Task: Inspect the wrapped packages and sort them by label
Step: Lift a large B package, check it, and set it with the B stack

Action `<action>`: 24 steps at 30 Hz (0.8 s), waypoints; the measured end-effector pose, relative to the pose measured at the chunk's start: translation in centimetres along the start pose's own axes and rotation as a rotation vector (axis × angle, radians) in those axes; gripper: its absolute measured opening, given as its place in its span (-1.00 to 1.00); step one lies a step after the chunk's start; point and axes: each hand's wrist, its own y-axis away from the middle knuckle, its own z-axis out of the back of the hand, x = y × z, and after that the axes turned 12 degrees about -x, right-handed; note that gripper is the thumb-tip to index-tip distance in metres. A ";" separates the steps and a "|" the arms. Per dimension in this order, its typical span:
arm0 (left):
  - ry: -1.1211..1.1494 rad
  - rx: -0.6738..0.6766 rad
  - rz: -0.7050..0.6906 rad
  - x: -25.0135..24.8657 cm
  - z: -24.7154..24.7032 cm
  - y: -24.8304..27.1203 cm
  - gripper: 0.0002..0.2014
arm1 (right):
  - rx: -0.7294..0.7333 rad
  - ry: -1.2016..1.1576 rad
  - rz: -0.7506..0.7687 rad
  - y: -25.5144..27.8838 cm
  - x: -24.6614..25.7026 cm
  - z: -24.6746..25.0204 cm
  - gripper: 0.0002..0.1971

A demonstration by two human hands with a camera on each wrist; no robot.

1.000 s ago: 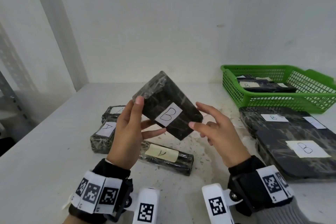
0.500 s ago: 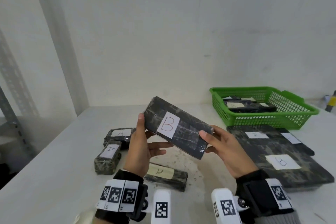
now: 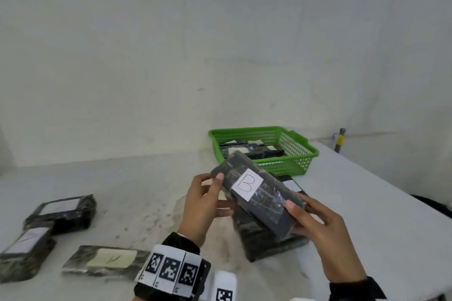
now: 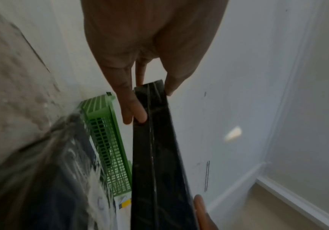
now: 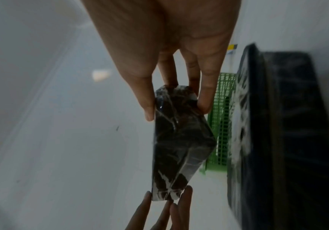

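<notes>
The B-labelled package [image 3: 256, 199], gripped at its ends by the left hand [image 3: 204, 205] and right hand [image 3: 327, 234], has swung toward 1 o'clock, now over the B stack [image 3: 266, 243] before the green basket [image 3: 297, 154]: likely being filed.

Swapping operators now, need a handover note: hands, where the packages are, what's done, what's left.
Left hand: pinches the upper end of the B package.
Right hand: grips its lower end; the package is in the air, label up.
Under it on the table: a stack of big flat packages. Behind: the green basket with several labelled packages inside.
Left side: three small packages lie together; their labels are too blurred to read here.
Done: the held label reads B.
Left: probably set it down with the right-side group, then check the rest.
</notes>
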 end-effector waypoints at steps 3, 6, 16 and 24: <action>-0.037 0.030 -0.016 0.8 -2.9 0.1 -0.77 | -0.089 -0.007 -0.037 -1.6 -0.6 3.0 -0.70; -0.055 0.093 -0.017 1.5 -4.8 0.4 -0.83 | -0.180 -0.024 -0.039 -3.9 -0.6 5.8 -0.68; -0.122 0.119 0.015 4.0 -7.4 2.3 -0.95 | -0.461 0.192 -0.037 -13.0 -3.9 10.4 -0.69; -0.157 0.081 0.035 4.7 -6.9 2.5 -0.92 | -0.448 0.298 -0.177 -16.2 -6.8 9.4 -0.64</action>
